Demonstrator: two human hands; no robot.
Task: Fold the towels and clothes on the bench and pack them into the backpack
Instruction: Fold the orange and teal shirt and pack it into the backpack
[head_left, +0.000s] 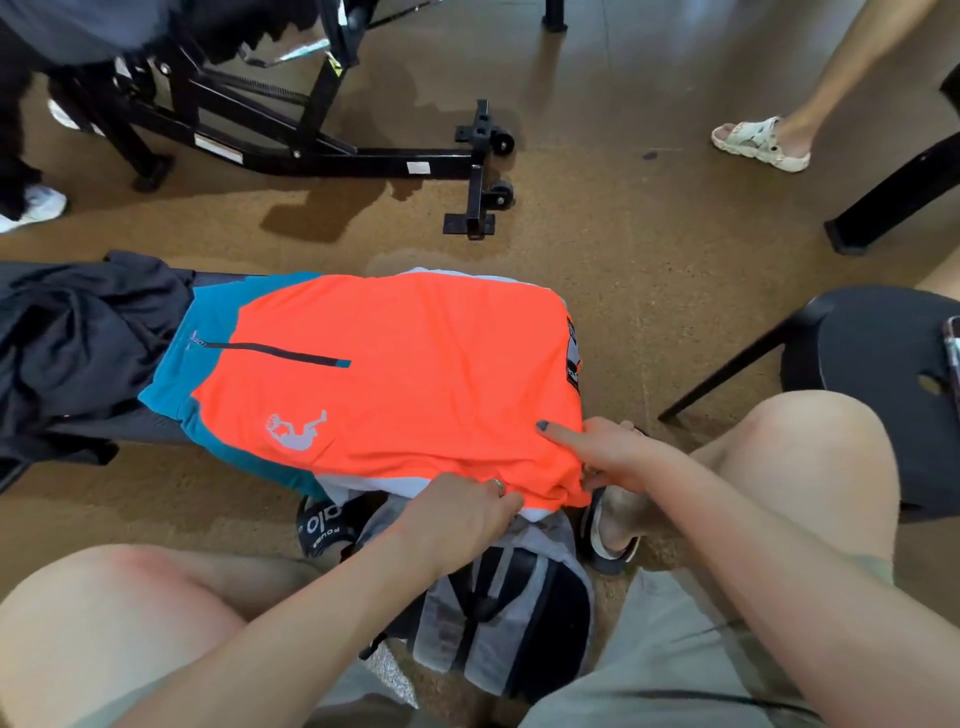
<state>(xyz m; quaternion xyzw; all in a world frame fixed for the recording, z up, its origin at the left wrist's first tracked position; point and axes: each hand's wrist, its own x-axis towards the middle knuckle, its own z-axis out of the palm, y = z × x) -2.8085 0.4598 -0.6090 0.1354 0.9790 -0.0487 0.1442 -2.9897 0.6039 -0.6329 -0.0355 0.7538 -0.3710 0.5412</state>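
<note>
Both hands, left hand (457, 512) and right hand (605, 454), pinch the shorts (395, 364) at the bench (130, 426) near edge; the overhanging hem may slide off.

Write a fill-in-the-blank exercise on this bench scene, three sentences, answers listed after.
1. The orange and teal garment lies spread on the ____.
2. The left hand and the right hand both pinch the garment's near ____.
3. The grey and black fabric backpack stands on the floor between the person's ____.

Missing words: bench; edge; knees
</note>
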